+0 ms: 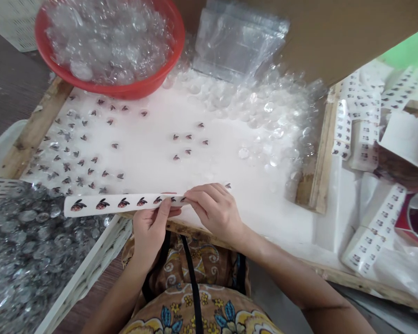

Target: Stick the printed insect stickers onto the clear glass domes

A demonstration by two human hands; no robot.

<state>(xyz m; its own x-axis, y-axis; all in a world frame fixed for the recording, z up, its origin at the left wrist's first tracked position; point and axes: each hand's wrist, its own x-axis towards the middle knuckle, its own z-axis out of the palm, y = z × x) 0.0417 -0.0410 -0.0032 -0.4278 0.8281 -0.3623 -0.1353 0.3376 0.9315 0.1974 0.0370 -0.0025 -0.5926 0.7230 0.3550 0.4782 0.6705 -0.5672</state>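
Note:
A white strip [114, 205] printed with a row of small dark red-and-black figures lies level above the table's front edge. My left hand [152, 228] grips it between thumb and fingers near its right part. Closed around the strip's right end are the fingers of my right hand [215, 207]. Beyond the hands, several clear pieces with the same printed figure [188, 137] lie on the white tabletop [153, 171]. More of them are spread at the left, and one is just past my right hand.
A red basin [135, 91] of clear pieces stands at the back left. Clear discs [243, 153] cover the back right. Wooden strips [323, 153] edge the table. Printed strips [379, 227] lie at the right; a white basket [86, 273] of clear pieces is lower left.

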